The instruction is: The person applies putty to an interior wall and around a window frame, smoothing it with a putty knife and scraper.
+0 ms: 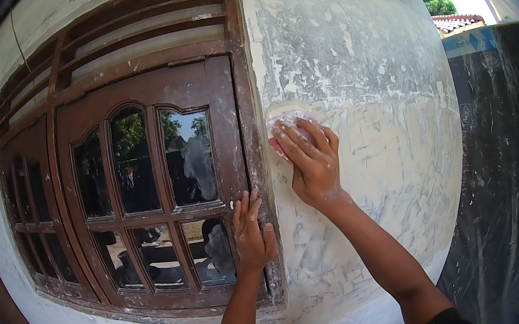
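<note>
My right hand presses a reddish piece of sandpaper, whitened with dust, flat against the wall just right of the window frame. Its fingers lie bent over the piece and cover most of it. The wall there is cream and patchy, with a darker, flaking grey area above. Lower and to the left, my left hand rests on the right edge of the brown wooden window, fingers stretched upward and nothing held. White dust marks the fingers of both hands.
Dark glass panes fill the window, some smeared white. Horizontal slats run above it. At the right stands a dark, streaked panel with a blue top edge. A tiled roof and a green tree show beyond.
</note>
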The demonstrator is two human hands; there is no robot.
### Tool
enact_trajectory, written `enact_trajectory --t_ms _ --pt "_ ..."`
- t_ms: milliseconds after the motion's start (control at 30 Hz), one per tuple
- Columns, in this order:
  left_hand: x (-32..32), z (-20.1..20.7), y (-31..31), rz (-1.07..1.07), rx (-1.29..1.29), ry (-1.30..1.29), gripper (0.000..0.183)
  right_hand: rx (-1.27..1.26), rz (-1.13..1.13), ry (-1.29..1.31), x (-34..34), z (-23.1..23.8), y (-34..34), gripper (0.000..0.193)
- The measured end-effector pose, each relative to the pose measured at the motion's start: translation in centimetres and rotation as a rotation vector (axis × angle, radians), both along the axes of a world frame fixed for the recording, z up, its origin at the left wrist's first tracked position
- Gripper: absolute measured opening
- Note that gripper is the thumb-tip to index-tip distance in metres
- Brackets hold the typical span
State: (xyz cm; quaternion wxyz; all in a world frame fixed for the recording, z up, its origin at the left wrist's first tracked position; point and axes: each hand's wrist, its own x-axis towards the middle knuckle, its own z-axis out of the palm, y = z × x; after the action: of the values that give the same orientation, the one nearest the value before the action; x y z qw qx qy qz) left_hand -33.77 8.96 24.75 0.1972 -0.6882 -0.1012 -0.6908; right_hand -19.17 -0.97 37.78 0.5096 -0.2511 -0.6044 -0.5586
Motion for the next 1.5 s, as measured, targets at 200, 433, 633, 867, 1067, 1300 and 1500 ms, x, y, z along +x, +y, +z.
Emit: enact_trajectory --t_ms 200,433,633,867,1067,1300,1500 --pt "-0.2 0.0 -0.2 0.008 -0.005 0.01 0.044 -0.135 -0.057 0.038 0.6 -6.3 2.8 0.053" --pt "0.1 0.0 -0.3 0.029 -0.007 0.003 0.044 -0.224 -0.084 -0.028 3.1 -13.6 -1.3 0.048" --pt "0.2 0.1 -0.3 0.022 0.002 0.009 0.043 0.019 0.032 0.091 4.0 1.7 -0.1 0.054" --pt "-0.2 0.0 -0.2 0.034 -0.001 0.0 0.042 -0.243 -0.116 0.025 5.2 -12.5 1.9 0.056" --pt "0.3 0.2 -0.4 0.021 0.007 -0.009 0.042 -0.229 -0.043 0.013 5.3 -16.0 -1.8 0.042" --pt "0.2 0.0 -0.3 0.038 -0.003 0.007 0.041 0.017 0.034 0.019 2.3 2.6 0.3 0.057" --pt "-0.1 0.0 -0.2 0.054 -0.011 0.008 0.04 -0.165 -0.057 0.032 2.0 -6.7 2.6 0.055"
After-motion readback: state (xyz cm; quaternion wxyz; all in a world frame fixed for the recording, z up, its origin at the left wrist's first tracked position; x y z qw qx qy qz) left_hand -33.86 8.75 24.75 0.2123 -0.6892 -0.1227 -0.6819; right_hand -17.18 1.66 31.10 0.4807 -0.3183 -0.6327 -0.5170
